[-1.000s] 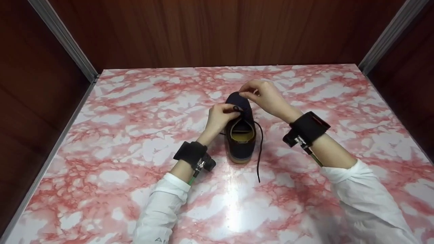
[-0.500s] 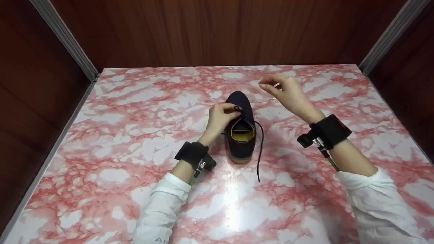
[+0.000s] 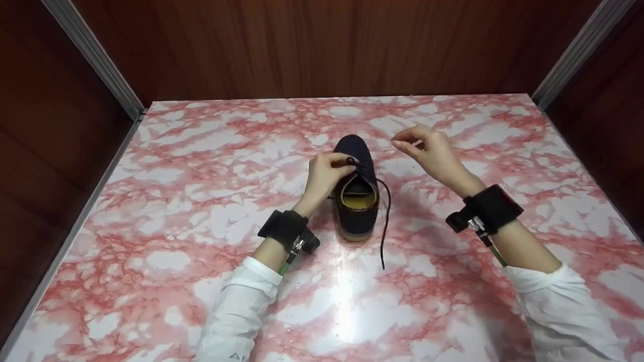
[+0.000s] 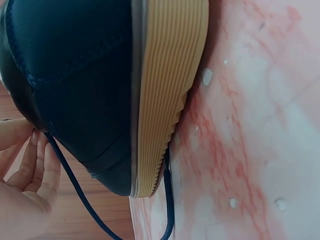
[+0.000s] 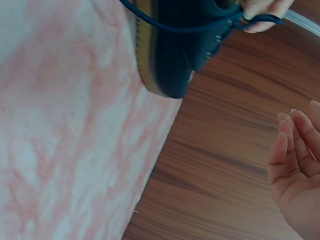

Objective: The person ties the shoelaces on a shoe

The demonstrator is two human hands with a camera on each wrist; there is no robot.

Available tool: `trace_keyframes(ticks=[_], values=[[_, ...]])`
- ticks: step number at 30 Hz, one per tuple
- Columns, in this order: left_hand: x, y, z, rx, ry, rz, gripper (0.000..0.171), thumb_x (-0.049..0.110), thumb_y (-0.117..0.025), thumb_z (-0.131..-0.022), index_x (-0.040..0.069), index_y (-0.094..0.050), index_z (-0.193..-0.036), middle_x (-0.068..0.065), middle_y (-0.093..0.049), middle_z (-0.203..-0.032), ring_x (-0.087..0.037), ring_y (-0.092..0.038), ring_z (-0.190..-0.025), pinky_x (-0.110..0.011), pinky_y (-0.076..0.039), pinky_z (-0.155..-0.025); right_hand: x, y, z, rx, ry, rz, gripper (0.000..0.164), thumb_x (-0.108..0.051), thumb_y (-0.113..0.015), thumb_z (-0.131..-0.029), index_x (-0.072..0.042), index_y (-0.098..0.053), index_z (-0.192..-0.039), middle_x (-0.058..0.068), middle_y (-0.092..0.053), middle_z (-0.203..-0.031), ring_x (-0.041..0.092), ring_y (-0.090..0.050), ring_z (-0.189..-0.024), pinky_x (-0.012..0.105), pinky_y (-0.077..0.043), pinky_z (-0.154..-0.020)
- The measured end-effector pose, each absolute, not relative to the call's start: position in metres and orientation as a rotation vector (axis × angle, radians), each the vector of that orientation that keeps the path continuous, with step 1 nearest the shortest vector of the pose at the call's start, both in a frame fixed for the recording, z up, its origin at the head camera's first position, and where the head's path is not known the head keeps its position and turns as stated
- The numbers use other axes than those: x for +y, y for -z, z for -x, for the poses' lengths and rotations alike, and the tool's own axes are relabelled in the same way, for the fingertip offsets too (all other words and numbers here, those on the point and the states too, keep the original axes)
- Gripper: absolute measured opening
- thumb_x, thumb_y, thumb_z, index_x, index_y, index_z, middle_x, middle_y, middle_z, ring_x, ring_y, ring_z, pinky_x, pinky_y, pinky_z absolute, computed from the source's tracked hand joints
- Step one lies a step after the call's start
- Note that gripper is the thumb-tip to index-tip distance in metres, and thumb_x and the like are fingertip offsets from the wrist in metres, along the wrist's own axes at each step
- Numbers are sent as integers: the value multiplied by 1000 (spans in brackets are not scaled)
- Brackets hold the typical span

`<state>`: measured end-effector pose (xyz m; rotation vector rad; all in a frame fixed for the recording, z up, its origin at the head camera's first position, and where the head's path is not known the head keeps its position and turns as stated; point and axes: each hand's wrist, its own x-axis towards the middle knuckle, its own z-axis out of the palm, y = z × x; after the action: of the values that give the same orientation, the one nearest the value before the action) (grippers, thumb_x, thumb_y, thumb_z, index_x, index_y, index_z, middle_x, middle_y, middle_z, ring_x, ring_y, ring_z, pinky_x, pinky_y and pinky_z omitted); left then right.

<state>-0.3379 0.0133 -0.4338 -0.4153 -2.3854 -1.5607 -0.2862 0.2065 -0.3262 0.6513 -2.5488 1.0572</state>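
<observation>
A dark navy lace-up shoe (image 3: 354, 146) with a tan ribbed sole (image 4: 165, 85) stands on the table, toe pointing away from me. My left hand (image 3: 324, 173) is over its lacing and pinches a dark shoelace (image 5: 260, 20), a small loop of it showing past the fingertips. One lace end (image 3: 386, 226) trails down the shoe's right side onto the table. Out to the right of the toe, my right hand (image 3: 435, 153) hovers with loosely bent fingers and thumb close to the index finger. In the right wrist view nothing shows between those fingers (image 5: 282, 150).
Red-and-white marbled table (image 3: 176, 261) surrounds the shoe. Brown wood-grain panels (image 3: 322, 50) rise behind and at both sides, with grey metal posts (image 3: 95, 60) in the corners. Black straps with small cameras (image 3: 284, 229) sit on both wrists.
My right hand has moved from the shoe's toe away to the right, then slightly back toward me. The left hand keeps its pinch on the lace, almost still.
</observation>
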Motion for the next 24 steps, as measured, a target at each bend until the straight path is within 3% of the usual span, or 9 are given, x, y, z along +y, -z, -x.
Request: trace_keyframes(ticks=[5,11,17,24], values=[[8,400,313,-2421,1643,445,14,18,-61,-57,18,-60,-71,5,-54,-65,-6,-48,-60,-23,-35,-54,207,346,290,-2601,-1062,-657,19,-31,-47,-68,-18,-55,-79,-10,-48,-77,4,-43,-67,22,-34,-55],[4,382,296,-2374,1629,488,12,17,-62,-57,17,-60,-69,8,-54,-62,-2,-47,-58,-17,-34,-55,203,360,289,-2613,-1081,-674,17,-30,-48,-68,-20,-55,-79,-11,-49,-76,3,-43,-66,21,-34,-53],[6,395,308,-2400,1636,467,13,18,-62,-56,18,-60,-68,7,-54,-64,-3,-48,-59,-26,-36,-52,201,370,287,-2626,-1081,-674,17,-31,-48,-67,-20,-55,-79,-12,-49,-75,2,-44,-62,21,-35,-50],[8,399,313,-2416,1619,432,13,20,-63,-55,19,-60,-68,7,-54,-64,-4,-48,-59,-22,-35,-53,201,374,287,-2660,-1039,-661,17,-33,-48,-67,-22,-55,-77,-12,-49,-72,3,-44,-60,22,-35,-48]])
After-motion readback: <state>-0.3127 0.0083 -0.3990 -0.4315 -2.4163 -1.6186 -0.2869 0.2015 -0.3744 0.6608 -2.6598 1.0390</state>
